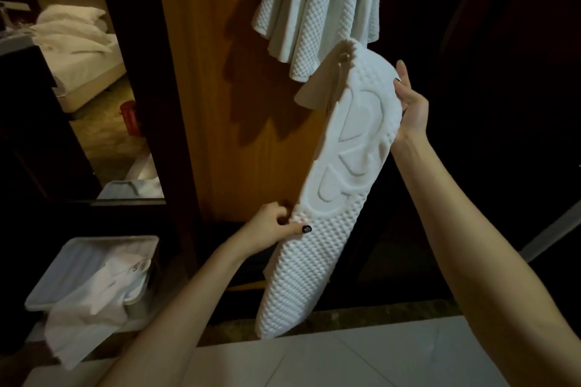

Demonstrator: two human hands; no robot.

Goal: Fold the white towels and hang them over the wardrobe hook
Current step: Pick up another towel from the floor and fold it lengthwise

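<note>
In the head view, the folded towel (333, 198) is held up in the air, a long narrow waffle-textured strip slanting from the lower centre of the frame up to the right of centre. It hangs in front of the wooden wardrobe panel (220, 72), and its top end sits just below the hung towels (314, 9) draped at the upper centre. The wardrobe hook itself is out of view above the frame.

The left hand (276, 225) pinches the towel's left edge about halfway along, thumb on the face and fingers curled behind. The right hand (412, 107) is laid against the upper right edge with its fingers nearly straight, propping the towel rather than clamping it, as far as can be seen.

At lower left a plastic bin (41, 298) holds more white towels, one spilling over its rim. A bed (94, 69) shows at upper left, and pale floor (377, 355) tiles run along the bottom.

The likeliest trouble is the fold opening. Only one hand truly grips, so the lower half hangs free and could fall open as the towel is lifted. Pushing it up past the hung towels could also drag them off the hook, and an uneven drape would let the towel slide to the floor.
</note>
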